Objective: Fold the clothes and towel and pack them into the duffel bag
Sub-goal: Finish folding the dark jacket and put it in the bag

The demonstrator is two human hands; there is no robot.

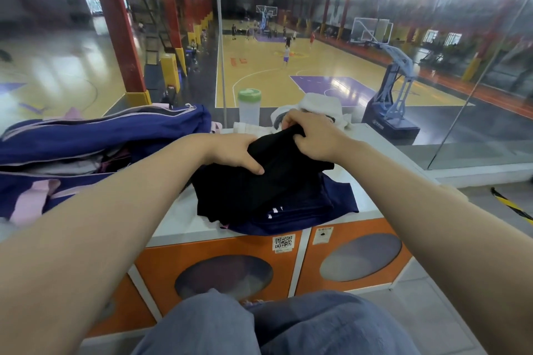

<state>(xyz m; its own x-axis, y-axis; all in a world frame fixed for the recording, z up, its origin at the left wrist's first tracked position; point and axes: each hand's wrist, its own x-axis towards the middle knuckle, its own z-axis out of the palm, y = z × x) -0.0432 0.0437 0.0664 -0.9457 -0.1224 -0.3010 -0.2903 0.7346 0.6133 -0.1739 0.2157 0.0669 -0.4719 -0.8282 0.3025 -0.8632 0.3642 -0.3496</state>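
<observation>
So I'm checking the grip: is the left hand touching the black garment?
Touching: the head view shows the left hand gripping the black garment.

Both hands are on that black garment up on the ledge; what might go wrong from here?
1. The black garment lies on a navy garment that overhangs the ledge; tugging may drag it off.
2. The bottle stands just behind the right hand and could be knocked over.
3. The left hand may bunch the fold.
</observation>
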